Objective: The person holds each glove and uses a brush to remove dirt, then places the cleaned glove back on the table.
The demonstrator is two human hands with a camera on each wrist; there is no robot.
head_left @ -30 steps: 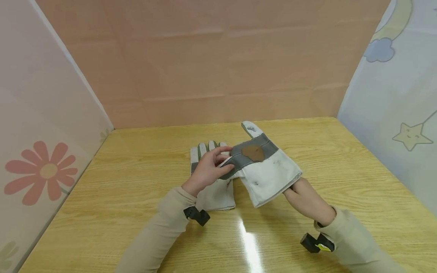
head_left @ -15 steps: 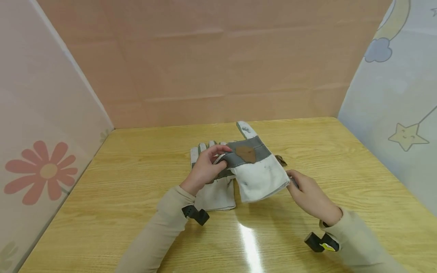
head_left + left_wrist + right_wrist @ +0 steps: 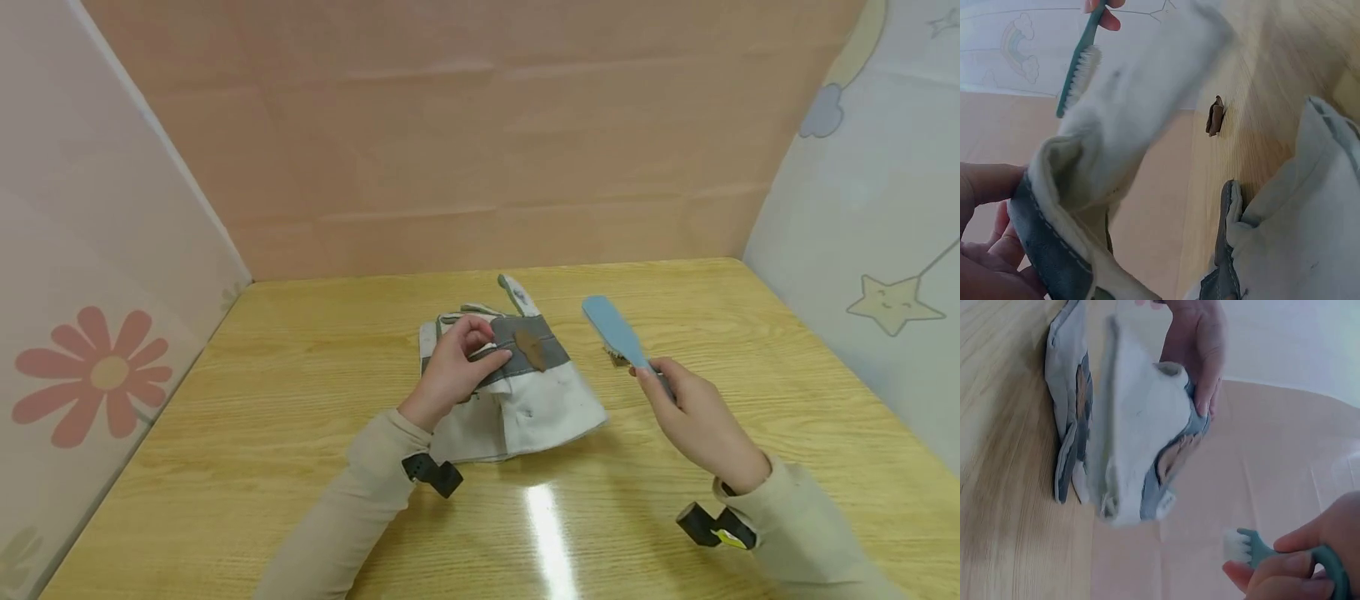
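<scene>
Behind the wooden worktop [image 3: 300, 400] stands a plain pinkish wall [image 3: 450, 150]. Over the middle of the worktop is the upper glove [image 3: 551, 404], a work glove of white cloth with a wide grey band and some small dark stains on its cuff. Under it and to the left, the lower glove [image 3: 465, 429] lies on the worktop, white and grey too, and partly covered.

The left hand [image 3: 453, 362] comes from the near left side, and its thumb and fingers pinch the grey edge of the upper glove. The right hand [image 3: 708, 421] reaches in from the near right side, with its fingers curled round the handle of the brush [image 3: 618, 333].

The upper glove has its long axis running away from the person and a little to the left; its wide cuff is toward the person and one finger part sticks up at the far end. The brush, blue-green with pale bristles, points away and to the left, its long axis slanting, apart from both gloves. A brown patch [image 3: 530, 350] is on the grey band, and a small brown scrap [image 3: 1216, 117] lies on the worktop.
</scene>
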